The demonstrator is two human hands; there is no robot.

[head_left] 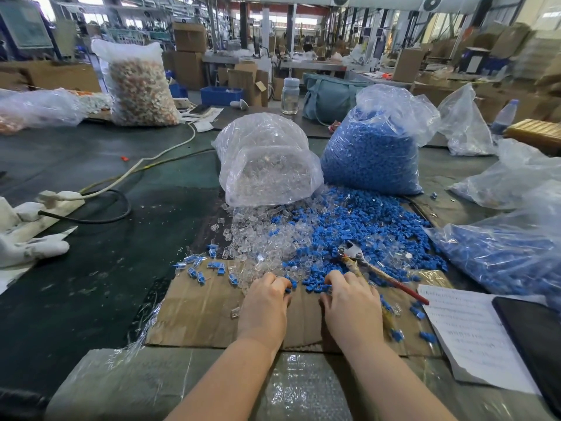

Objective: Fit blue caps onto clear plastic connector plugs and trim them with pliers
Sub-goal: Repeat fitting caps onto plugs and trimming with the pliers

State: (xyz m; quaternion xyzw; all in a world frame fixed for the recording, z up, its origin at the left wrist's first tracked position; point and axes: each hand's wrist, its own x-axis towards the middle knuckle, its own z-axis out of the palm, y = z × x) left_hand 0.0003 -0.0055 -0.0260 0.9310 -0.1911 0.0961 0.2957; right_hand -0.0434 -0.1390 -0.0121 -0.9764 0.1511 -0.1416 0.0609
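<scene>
Behind you is a big busy workshop full of boxes, and your dark table (91, 183) is covered in bags. Far off to the left of your hands lies a white power strip (60, 197) with its cord. Closer in, still left of your left hand, a few plugs with blue caps on (197, 267) lie on the cardboard (197, 314). Your left hand (264, 305) rests palm down at the edge of the clear plugs (261, 241). Its fingers are curled, and they seem to pinch a blue cap, but you cannot see that for sure. Up past it stands the clear bag (267, 159). Your right hand (352, 305) is just beside the left one. Its curled fingertips dig into the blue caps (349, 226); whether they hold one cannot be told. Just past its fingers lie the pliers (352, 252), their red handle running off to the right. Further up is the blue bag (373, 153). Right of your right hand sits a paper sheet (467, 332).
</scene>
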